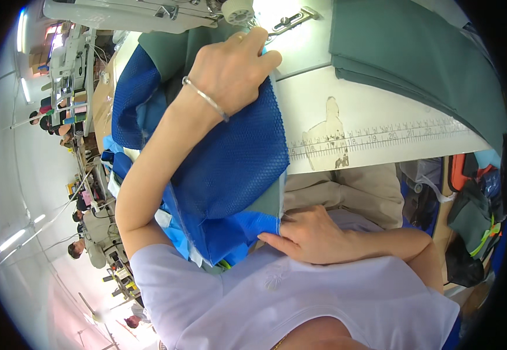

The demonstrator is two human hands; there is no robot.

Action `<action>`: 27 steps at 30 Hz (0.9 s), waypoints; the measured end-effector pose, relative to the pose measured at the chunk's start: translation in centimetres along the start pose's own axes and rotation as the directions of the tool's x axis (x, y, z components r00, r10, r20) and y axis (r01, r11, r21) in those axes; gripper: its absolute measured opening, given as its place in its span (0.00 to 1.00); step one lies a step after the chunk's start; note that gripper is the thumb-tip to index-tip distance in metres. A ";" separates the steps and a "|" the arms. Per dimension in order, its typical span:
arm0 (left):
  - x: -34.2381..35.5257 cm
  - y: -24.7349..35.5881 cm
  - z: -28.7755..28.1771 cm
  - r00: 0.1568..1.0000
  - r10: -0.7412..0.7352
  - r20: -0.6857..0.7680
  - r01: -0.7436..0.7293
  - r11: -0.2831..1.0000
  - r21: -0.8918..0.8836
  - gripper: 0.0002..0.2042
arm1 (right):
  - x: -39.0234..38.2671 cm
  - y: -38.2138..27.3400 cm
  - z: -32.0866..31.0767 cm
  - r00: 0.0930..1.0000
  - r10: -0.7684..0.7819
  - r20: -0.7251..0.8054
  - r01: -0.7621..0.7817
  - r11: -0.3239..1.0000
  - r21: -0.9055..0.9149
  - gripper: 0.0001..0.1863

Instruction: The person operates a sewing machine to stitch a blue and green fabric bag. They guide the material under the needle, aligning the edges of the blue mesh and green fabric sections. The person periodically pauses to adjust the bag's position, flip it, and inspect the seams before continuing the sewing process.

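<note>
My left hand (230,73), a bangle on its wrist, is high on a blue mesh fabric piece (233,157) beside the sewing machine's presser area, fingers curled on the fabric's edge under the machine head (166,14). Lower down, my right hand (309,233) pinches the bright blue lower corner of the same piece, where a grey-green panel shows behind the mesh. The piece hangs over the front edge of the white machine table (381,140), which has a printed ruler strip. Grey-green fabric (411,52) lies on the table to the right.
More blue fabric (122,163) is bunched at the left. At the right below the table are dark green and black pieces (466,221) and an orange item (457,169). Several people (75,248) work at other sewing machines (69,64) along the left.
</note>
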State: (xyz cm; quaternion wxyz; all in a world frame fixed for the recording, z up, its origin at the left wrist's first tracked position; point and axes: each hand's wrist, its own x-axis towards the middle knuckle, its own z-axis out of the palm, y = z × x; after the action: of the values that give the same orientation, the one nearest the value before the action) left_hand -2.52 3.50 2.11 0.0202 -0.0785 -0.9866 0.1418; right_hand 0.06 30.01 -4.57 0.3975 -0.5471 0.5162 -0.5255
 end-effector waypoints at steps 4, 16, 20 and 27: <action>-2.0 1.6 -0.2 0.987 -0.148 -0.070 0.137 0.981 -0.139 0.17 | -0.2 0.9 0.4 1.000 0.021 0.004 -0.021 0.999 0.046 0.20; -2.9 6.7 -2.5 0.902 -0.431 -0.036 0.414 0.885 -0.211 0.28 | 0.2 0.3 1.0 0.997 -0.061 -0.049 0.060 0.998 -0.023 0.18; -3.0 4.7 -2.3 0.868 -0.495 0.047 0.472 0.789 -0.394 0.21 | -0.2 0.5 0.9 0.998 -0.061 -0.020 0.059 0.993 -0.100 0.10; -2.7 4.7 -2.1 0.812 -0.569 0.126 0.565 0.717 -0.408 0.19 | 0.0 0.1 1.9 0.992 -0.119 -0.048 0.114 0.989 -0.092 0.10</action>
State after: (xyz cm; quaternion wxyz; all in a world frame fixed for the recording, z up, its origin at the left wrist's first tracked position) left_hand 0.98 8.11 2.77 0.0494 0.2243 -0.9690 -0.0907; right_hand 1.91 29.76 -4.91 0.3275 -0.5791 0.5168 -0.5388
